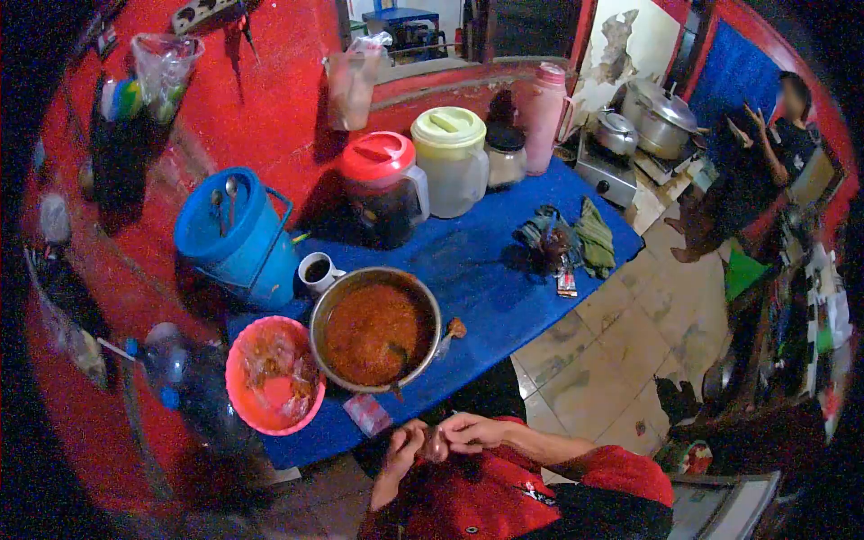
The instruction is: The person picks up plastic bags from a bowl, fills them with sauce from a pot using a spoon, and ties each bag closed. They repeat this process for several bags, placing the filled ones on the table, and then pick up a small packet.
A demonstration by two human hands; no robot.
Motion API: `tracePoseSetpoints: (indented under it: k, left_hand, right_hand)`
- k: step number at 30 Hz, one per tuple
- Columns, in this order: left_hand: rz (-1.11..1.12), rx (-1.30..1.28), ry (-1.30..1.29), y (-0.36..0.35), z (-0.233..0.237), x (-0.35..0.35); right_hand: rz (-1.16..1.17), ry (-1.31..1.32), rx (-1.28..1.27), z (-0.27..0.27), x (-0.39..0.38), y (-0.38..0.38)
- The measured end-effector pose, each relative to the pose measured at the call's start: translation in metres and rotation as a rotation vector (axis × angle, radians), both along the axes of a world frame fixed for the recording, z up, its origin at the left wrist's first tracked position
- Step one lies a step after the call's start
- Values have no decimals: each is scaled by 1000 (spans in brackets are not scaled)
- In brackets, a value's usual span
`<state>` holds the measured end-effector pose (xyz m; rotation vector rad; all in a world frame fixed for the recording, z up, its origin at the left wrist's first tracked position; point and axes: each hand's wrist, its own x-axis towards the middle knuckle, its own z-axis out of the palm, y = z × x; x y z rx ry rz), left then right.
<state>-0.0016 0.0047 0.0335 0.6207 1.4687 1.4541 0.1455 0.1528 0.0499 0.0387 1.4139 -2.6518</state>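
Close to my body, at the table's front edge, both hands hold a small clear plastic bag (436,446) with something dark reddish in it. My left hand (405,448) is closed on its left side, and the fingers of my right hand (475,432) pinch its top. Just beyond them lies a pack of plastic bags (367,414). A large metal pot (436,310) of red-brown sauce (373,328) stands past it, with a dark utensil partly sunk in the sauce. Left of the pot, a pink bowl (236,396) contains filled clear bags (279,355).
On the blue table (486,297) are a mug (317,273), a blue cooler (236,238), a red-lidded pitcher (385,189), a yellow-lidded pitcher (450,162), a pink thermos (544,121) and cloths (594,238). A stove (605,180) with pots and another person (783,153) are at right.
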Motion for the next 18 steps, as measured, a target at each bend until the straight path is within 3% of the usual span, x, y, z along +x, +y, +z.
tracePoseSetpoints:
  k: [1, 3, 4, 5, 6, 8, 9, 10, 13, 14, 15, 16, 17, 18]
  left_hand:
    - [8, -1, -2, -6, -8, -5]
    - [-529, 180, 67, -19, -44, -24]
    - [-440, 568, 76, -9, -50, -20]
    - [-440, 567, 77, -11, -53, -15]
    - [-206, 414, -55, -11, -30, -7]
    - [15, 349, -501, -16, -31, 1]
    - [17, 347, -506, -12, -25, 5]
    - [-69, 636, -794, -2, -12, 8]
    - [-153, 1018, -1033, 7, -8, 12]
    - [91, 774, -1024, 2, -3, 17]
    - [326, 520, -999, 0, 5, 19]
    - [333, 521, -1000, 0, 11, 18]
    - [317, 405, -685, 3, 18, 14]
    - [296, 285, -374, 3, 20, 11]
  right_hand:
    - [-64, -74, -50, 4, -2, 2]
    - [-181, -142, 46, 8, -10, 0]
    - [-290, -145, 138, 7, -12, 1]
    - [-400, -147, 230, 7, -14, 0]
    - [-399, -149, 229, 7, -16, -2]
    - [-442, -156, -13, 8, -18, -6]
    - [-463, -161, -135, 8, -18, -8]
    - [-380, -181, -259, 2, -19, -8]
    - [-404, -332, -307, 5, -25, -17]
    - [-471, -356, -150, 10, -27, -21]
    - [-466, -360, -148, 9, -27, -19]
    - [-614, -240, 61, 6, -27, -18]
    - [-755, -115, 272, 4, -25, -17]
    - [-730, -46, 248, 13, -21, -12]
